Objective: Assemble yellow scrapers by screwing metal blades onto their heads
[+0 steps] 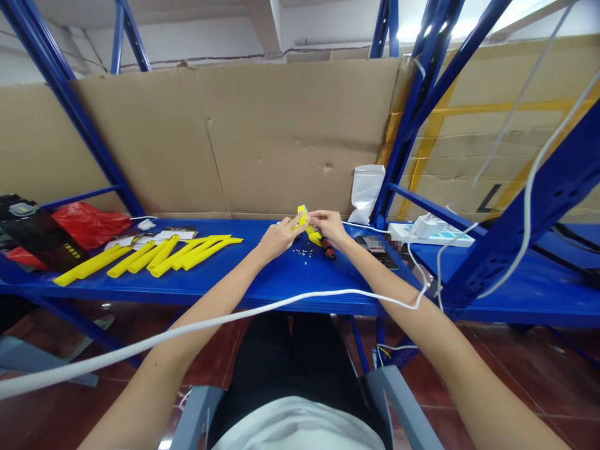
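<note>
Above the middle of the blue table, my left hand (281,235) is closed around a small yellow piece with a pale grey edge (302,214). My right hand (329,226) meets it from the other side, its fingers pinched at the piece's edge; whether they grip the piece itself or something tiny is hidden. Just below the hands lies another yellow piece (314,236). A red and black screwdriver (329,250) rests beside it, under my right wrist. Several tiny screw-like bits (304,253) are scattered on the table in front of the hands.
Several yellow tubes (164,255) lie at the left, near a red plastic bag (89,224) and a black bag (32,231). A phone (382,251) and a white power strip (431,232) are at the right. A white cable (262,307) crosses in front of my arms.
</note>
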The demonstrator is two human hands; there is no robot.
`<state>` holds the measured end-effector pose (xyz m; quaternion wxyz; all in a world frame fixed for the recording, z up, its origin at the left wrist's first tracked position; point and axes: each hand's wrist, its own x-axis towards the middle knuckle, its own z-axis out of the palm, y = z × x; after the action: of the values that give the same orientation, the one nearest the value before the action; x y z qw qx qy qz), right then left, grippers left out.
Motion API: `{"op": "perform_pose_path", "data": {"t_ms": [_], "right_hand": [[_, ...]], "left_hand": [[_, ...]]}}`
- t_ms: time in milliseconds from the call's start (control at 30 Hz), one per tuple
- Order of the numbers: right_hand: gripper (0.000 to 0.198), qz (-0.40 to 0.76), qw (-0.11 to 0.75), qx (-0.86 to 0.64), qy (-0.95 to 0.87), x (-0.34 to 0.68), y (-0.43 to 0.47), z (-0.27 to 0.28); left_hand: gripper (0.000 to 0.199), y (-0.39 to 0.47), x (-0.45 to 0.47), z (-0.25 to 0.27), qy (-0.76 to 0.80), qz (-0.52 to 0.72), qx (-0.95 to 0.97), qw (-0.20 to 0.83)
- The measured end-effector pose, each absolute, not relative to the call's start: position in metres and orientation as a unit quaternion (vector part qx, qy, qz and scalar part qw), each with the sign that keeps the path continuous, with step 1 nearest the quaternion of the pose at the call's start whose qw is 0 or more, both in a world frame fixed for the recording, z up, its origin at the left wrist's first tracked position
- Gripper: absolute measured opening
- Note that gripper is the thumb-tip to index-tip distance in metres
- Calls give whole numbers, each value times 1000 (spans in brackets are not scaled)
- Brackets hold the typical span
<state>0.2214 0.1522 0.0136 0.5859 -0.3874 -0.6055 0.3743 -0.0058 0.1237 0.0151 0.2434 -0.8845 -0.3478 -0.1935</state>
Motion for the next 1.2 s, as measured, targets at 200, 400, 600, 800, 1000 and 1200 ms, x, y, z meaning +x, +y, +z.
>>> {"op": "perform_pose_path", "data": {"t_ms": [200, 400, 600, 800, 1000, 1200], "right_hand": [[48, 379, 566, -406, -609, 223, 154, 9], [35, 324, 500, -412, -689, 227, 153, 14], [11, 251, 327, -398, -820, 241, 148, 21], [13, 251, 192, -371, -873, 256, 150, 28], [20, 259, 132, -346, -892, 257, 153, 26], [20, 254, 114, -343, -897, 255, 158, 20]], "left_hand": [[58, 127, -2, 9, -363, -229, -891, 149], [26, 144, -5, 9, -331, -513, -776, -158], [39, 153, -29, 37, -266, -633, -528, -501], [46, 144, -39, 52, -180, -614, -451, -622], [48, 136, -36, 51, -137, -578, -451, -667], [48, 135, -36, 51, -146, -557, -471, -668]]}}
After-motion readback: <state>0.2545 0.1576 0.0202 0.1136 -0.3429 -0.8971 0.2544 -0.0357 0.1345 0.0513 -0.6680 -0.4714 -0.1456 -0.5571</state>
